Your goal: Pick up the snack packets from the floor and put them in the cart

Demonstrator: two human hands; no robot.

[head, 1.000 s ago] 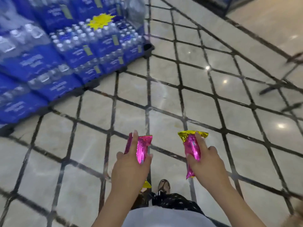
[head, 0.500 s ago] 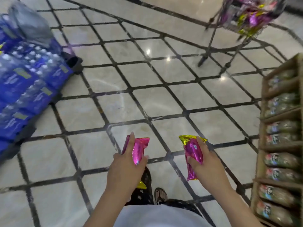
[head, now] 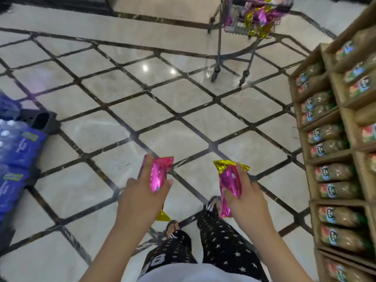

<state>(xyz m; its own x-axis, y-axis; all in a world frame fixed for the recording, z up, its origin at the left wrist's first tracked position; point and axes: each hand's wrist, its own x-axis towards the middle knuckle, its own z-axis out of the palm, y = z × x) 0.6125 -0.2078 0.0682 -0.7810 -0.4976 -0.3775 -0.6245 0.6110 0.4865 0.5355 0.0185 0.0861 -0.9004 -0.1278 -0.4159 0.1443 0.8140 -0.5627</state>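
Note:
My left hand [head: 140,200] grips a pink foil snack packet [head: 159,174] with a gold lower end, held upright in front of me. My right hand [head: 247,197] grips a second pink packet [head: 230,180] whose gold end points up. The wire cart [head: 242,27] stands far ahead at the top right, apart from both hands, with several pink and gold packets [head: 258,15] piled in its basket. No packet lies on the floor tiles in view.
A wooden shelf unit [head: 305,127] stocked with packaged goods runs along the right edge. Blue shrink-wrapped water bottle packs [head: 14,149] on a dark pallet sit at the left. Marble tiled floor [head: 189,94] stretches between me and the cart. My feet and star-print trousers show below.
The view has swung right: the water packs slid off to the left, and the cart and shelf came into view and nearer. Both hands keep holding their packets.

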